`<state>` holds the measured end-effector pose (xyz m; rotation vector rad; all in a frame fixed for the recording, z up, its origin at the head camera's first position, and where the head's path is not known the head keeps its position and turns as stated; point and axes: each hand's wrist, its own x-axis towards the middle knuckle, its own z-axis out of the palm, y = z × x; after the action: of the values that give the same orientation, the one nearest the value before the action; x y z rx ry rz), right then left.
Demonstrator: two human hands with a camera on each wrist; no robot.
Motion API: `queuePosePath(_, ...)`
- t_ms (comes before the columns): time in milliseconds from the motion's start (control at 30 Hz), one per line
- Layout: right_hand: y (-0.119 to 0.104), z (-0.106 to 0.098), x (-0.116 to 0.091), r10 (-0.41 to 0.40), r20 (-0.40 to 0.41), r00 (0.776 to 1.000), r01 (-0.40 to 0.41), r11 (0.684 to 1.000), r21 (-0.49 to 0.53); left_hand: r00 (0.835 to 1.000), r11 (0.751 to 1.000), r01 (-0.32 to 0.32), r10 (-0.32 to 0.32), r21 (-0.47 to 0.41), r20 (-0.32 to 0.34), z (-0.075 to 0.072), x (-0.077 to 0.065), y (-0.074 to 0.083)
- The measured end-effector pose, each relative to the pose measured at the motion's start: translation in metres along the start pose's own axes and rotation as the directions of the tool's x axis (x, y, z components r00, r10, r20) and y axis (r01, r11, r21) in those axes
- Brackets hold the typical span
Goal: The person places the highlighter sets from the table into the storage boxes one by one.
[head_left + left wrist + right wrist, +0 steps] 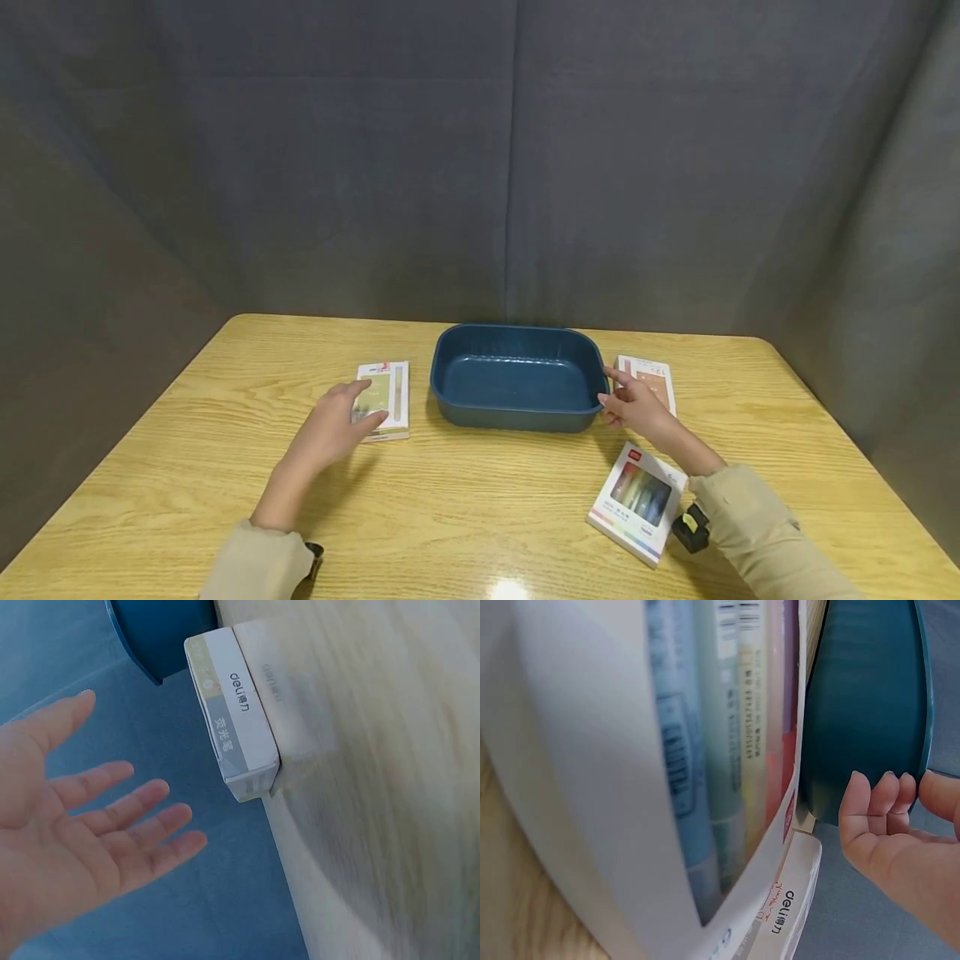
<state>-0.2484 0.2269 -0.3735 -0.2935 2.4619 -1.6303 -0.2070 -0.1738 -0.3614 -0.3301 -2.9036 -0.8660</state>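
The left hand reaches forward from a beige sleeve, its fingers spread loosely and its thumb well apart from them; it holds nothing, and the left wrist view shows a gap between its fingertips and the white box with a yellow-green panel. The right hand angles in from the other side to the right end of the blue tub. Its index finger and thumb reach the rim a little apart from each other, while the right wrist view shows the other fingers bent beside the wall; whether they grip it, I cannot tell. The tub stands upright on the worktop, between the two hands and toward the far edge: deep, glossy inside, rounded at the corners. The yellow-green box lies flat to its left. Another white box, with an orange panel, lies just beside the tub's right end, partly behind the right hand. Nearer, beside the right forearm, a windowed box lies aslant, showing coloured pens, a red logo and a rainbow band.
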Motion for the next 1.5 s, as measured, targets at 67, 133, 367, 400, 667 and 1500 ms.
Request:
queuePosePath(67, 0.001, 0.0, 0.0, 0.001, -0.002, 1.0, -0.001, 1.0, -0.002, 1.0, 1.0, 0.023, -0.023, 0.003, 0.008, -0.001, 0.002, -0.001)
queuePosePath(133, 0.001, 0.0, 0.0, 0.005, -0.003, 1.0, -0.005, 1.0, -0.009, 0.998, 0.999, 0.049, -0.049, 0.003, 0.029, -0.002, 0.003, -0.001)
queuePosePath(367, 0.001, 0.0, 0.0, 0.018, -0.001, 1.0, -0.018, 0.999, -0.035, 0.99, 0.995, 0.097, -0.097, 0.001, 0.102, 0.002, 0.007, -0.003)
queuePosePath(400, 0.001, 0.0, 0.0, 0.018, -0.003, 1.0, -0.018, 0.999, -0.037, 0.989, 0.995, 0.099, -0.099, -0.002, 0.107, 0.002, 0.008, -0.002)
queuePosePath(667, 0.0, 0.0, 0.001, 0.018, -0.005, 1.0, -0.018, 0.999, -0.045, 0.979, 0.992, 0.125, -0.124, 0.009, 0.164, 0.001, 0.011, 0.005)
queuePosePath(1500, -0.002, -0.001, -0.001, 0.013, -0.01, 1.0, -0.013, 0.999, -0.036, 0.937, 0.964, 0.221, -0.252, 0.147, 0.243, 0.017, 0.035, 0.007)
